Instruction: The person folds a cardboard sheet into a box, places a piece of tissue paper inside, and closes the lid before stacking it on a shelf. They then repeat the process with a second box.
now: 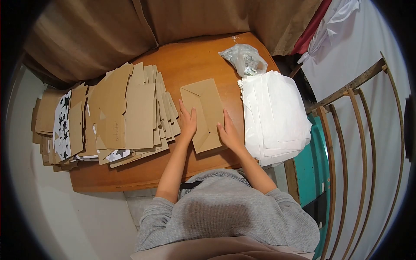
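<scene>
A brown cardboard box (pixel 203 108) lies on the table in front of me, its upper face crossed by folded flaps with slanting seams and a small dark hole. My left hand (pixel 188 120) presses along its left long side, fingers pointing away from me and the thumb near the edge. On the opposite side, my right hand (pixel 229 132) grips the right edge, its thumb lying over the top face. The box is held between both hands. Its underside is hidden.
To the left, flattened cardboard pieces (pixel 141 112) are piled in overlapping stacks, with star-patterned sheets (pixel 63 123) among them. White paper sheets (pixel 277 115) are stacked at the right, below a clear plastic bag (pixel 246 60). The wooden table (pixel 190 56) meets a brown curtain; a wooden rack (pixel 353 104) stands right.
</scene>
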`<state>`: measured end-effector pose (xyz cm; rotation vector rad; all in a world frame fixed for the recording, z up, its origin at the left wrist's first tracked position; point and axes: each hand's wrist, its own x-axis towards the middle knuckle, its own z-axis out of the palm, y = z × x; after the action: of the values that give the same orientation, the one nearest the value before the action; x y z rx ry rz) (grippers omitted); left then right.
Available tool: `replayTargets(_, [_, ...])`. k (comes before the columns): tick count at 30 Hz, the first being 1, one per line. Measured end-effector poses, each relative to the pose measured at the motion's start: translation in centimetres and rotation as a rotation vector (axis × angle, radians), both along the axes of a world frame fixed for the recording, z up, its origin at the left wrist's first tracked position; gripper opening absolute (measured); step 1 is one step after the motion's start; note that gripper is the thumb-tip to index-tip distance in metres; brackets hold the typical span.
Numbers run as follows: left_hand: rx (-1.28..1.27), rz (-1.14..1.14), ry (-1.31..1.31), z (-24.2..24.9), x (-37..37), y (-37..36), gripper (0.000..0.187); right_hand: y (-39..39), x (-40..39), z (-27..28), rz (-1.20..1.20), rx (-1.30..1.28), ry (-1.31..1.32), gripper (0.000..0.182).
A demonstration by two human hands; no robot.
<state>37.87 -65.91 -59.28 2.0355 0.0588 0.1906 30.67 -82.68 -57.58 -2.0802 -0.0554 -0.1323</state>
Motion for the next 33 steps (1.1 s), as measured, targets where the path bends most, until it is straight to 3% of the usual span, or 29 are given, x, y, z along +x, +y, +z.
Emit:
replayTargets(3, [-0.056,0.009,0.042,-1.2,0.6,0.4,0.062,-0.7,0.8,-1.0,-0.038,0.173,0.164,0.063])
replayTargets(5, [-0.099,0.012,0.065,-2.0,0.7,0.6,0.06,-1.8,1.5,-1.5,-0.017,0.526,0.44,0.069])
replayTargets(9, [-0.091,-0.027,0.063,-1.7,-0.7,0.7,0.055,-1.7,0.6,0.2,0.005,0.536,0.472,0.069])
replayTargets(11, [-0.104,-0.034,0.059,-0.7,-1.9,0.7,0.053,-2.1,0.2,1.3,0.05,0.719,0.491,0.064])
replayTargets(14, [-0.174,0.037,0.014,1.8,-3.4,0.4,0.053,-2.3,-0.2,3.4,0.057,0.736,0.428,0.061])
replayTargets(16, [-0.223,0.022,-0.197,2.5,-3.7,0.5,0.053,-2.6,-0.3,4.2,0.117,0.733,0.357,0.065])
replayTargets(18, [-0.206,0.006,-0.25,3.1,-3.0,1.3,0.054,-2.7,0.0,4.6,0.179,0.73,0.287,0.069])
replayTargets(20, [-0.187,-0.012,-0.304,3.9,-2.5,1.7,0.054,-2.6,0.6,4.8,0.118,0.297,-0.18,0.082])
replayTargets(22, [-0.329,0.093,-0.204,6.6,-2.5,1.8,0.056,-2.3,0.8,6.2,0.08,0.169,-0.306,0.082])
replayTargets(24, [-0.307,0.111,-0.225,7.7,-2.1,2.8,0.058,-2.3,1.0,7.8,0.039,0.04,-0.43,0.083])
replayTargets(26, [-0.679,0.089,-0.275,9.3,-2.2,3.6,0.063,-2.5,1.3,8.9,0.1,-0.225,-0.645,0.076])
replayTargets(28, [-0.651,-0.002,-0.386,9.5,-1.8,5.1,0.066,-2.3,1.2,8.7,0.107,-0.33,-0.636,0.074])
replayTargets(30, [-1.003,0.06,-0.09,10.2,-2.1,6.4,0.065,-1.9,1.1,6.8,0.08,-0.586,-0.712,0.078])
replayTargets(32, [-0.98,0.113,-0.002,9.0,-1.9,7.3,0.064,-1.8,0.7,4.6,0.043,-0.623,-0.732,0.074])
replayTargets(33, [-0.84,0.113,0.109,8.2,-1.9,7.8,0.064,-2.0,0.3,3.6,0.075,-0.727,-0.731,0.073])
